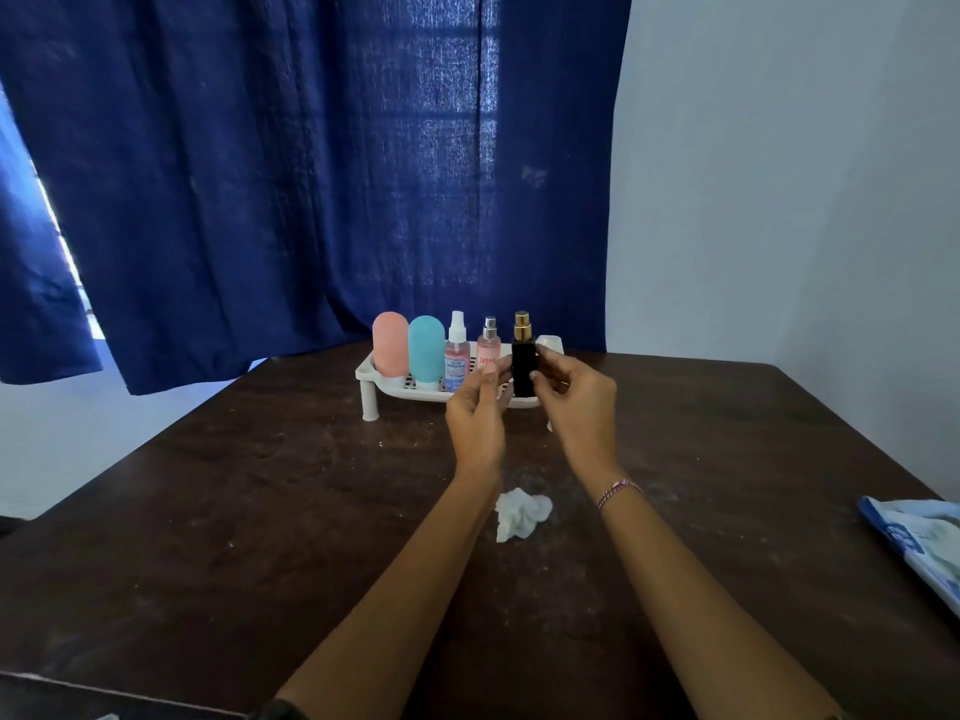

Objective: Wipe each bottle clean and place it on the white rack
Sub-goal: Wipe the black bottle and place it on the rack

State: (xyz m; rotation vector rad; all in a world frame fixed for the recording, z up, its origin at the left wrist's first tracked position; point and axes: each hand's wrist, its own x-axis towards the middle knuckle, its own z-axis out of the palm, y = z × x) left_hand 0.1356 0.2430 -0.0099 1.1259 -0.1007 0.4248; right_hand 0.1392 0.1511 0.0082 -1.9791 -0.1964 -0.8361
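Note:
A white rack (366,375) stands at the table's far edge. On it, left to right, are a pink bottle (390,350), a teal bottle (426,353), a clear spray bottle with pink liquid (457,356) and a small pink spray bottle (489,345). My right hand (576,407) pinches a black bottle with a gold sprayer (522,366), upright at the rack's right end. I cannot tell whether it rests on the rack. My left hand (477,415) hovers just left of it, fingers loosely bent and holding nothing. A crumpled white tissue (521,513) lies on the table between my forearms.
The dark wooden table (260,485) has faint dusty marks. A blue and white packet (919,543) lies at its right edge. A small white object (551,344) sits behind the rack's right end. A blue curtain (311,174) hangs behind.

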